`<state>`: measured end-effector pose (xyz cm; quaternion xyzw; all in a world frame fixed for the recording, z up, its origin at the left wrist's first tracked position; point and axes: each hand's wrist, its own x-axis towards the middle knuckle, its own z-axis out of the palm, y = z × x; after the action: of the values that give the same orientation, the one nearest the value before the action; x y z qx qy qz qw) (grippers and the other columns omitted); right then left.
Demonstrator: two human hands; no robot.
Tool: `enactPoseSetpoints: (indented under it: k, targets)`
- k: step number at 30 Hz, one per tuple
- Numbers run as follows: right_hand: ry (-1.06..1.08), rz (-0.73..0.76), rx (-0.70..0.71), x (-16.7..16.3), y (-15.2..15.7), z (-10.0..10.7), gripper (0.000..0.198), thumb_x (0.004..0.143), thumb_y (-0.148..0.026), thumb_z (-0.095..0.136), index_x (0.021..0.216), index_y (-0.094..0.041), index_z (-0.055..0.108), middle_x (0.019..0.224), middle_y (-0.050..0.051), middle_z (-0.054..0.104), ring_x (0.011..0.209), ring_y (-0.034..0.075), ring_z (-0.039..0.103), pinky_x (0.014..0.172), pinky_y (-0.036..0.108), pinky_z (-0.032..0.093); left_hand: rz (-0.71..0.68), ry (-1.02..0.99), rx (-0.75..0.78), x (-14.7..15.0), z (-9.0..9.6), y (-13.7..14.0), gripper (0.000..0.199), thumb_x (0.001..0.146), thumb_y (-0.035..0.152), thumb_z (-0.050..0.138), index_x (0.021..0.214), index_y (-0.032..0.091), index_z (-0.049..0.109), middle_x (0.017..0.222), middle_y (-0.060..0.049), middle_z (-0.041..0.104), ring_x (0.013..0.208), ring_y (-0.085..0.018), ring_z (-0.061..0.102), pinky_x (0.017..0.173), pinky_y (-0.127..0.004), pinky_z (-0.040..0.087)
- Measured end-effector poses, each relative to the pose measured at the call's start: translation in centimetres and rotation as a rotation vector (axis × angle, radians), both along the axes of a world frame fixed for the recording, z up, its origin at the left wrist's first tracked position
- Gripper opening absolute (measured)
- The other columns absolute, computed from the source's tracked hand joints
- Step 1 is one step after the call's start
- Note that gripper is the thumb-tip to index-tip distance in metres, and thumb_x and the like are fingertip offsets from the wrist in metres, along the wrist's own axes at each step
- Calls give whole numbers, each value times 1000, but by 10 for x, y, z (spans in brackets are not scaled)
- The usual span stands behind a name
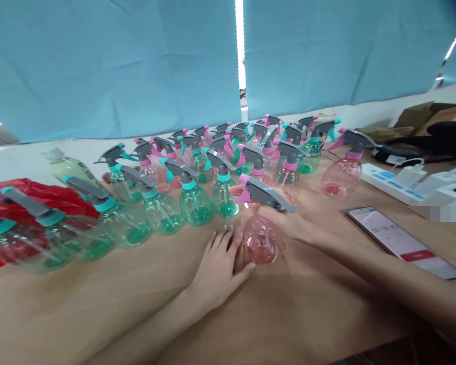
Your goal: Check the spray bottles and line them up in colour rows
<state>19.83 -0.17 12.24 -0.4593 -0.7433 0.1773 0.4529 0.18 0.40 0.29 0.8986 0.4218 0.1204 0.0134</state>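
Translucent pink, a pink spray bottle [264, 243] stands near the centre of a wood-topped table [79, 299], its gray head aiming a pink nozzle toward 10 o'clock and its lever toward 4. The person's right hand [287, 220], reaching in from 4 o'clock, wraps the neck just below the head, one digit crossing in front and the others bent behind; how firmly they press cannot be told, as the bottle partly hides them. At the bottle's 8 o'clock, the left hand [218, 266] lies palm down on the tabletop, fingers slightly spread, thumb stretched out beside the bottle's base. From 9 to 11 o'clock runs a line of green spray bottles [195, 210], with a red plastic bag [41, 197] behind its far left end. A crowd of pink and green sprayers [258, 162] fills 12 o'clock, below a blue curtain [175, 66]. Another pink sprayer [342, 175] stands apart between 1 and 2, a white power strip [387, 180] lies at 2, and a phone [403, 238] with a lit screen lies at 3.
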Motion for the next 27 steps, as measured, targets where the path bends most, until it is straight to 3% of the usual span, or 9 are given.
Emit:
enactPoseSetpoints:
  k: [5,10,15,21,27]
  targets:
    - [18,26,-33,-2,8,-6,29,70,-12,53,86,-27,72,69,-1,67,66,17,60,60,28,50,11,29,-13,1,1,-1,49,93,48,54,125,12,53,143,-21,44,132,-37,40,106,-56,34]
    - [137,61,1,-4,18,-19,27,68,-14,51,82,-26,70,60,-1,62,64,18,60,56,28,50,6,24,-1,1,1,0,48,93,49,53,124,12,54,142,-20,46,132,-36,40,106,-56,34]
    - [47,11,12,1,9,-15,18,73,-18,58,82,-28,69,61,-2,63,62,18,59,56,29,49,0,-12,9,0,0,0,50,93,52,50,126,14,52,141,-19,47,132,-36,41,105,-56,35]
    - [91,35,45,-2,15,-19,23,76,-20,53,92,-29,68,59,-3,60,60,17,58,55,29,47,-2,-9,8,0,-1,0,50,94,52,49,127,14,51,142,-19,46,132,-36,40,105,-56,35]
    - [3,5,28,1,4,-7,18,76,-20,57,88,-28,67,63,-2,62,59,16,57,56,28,48,-3,-17,5,0,-1,0,48,94,50,50,125,13,53,141,-19,46,132,-36,40,106,-55,34]
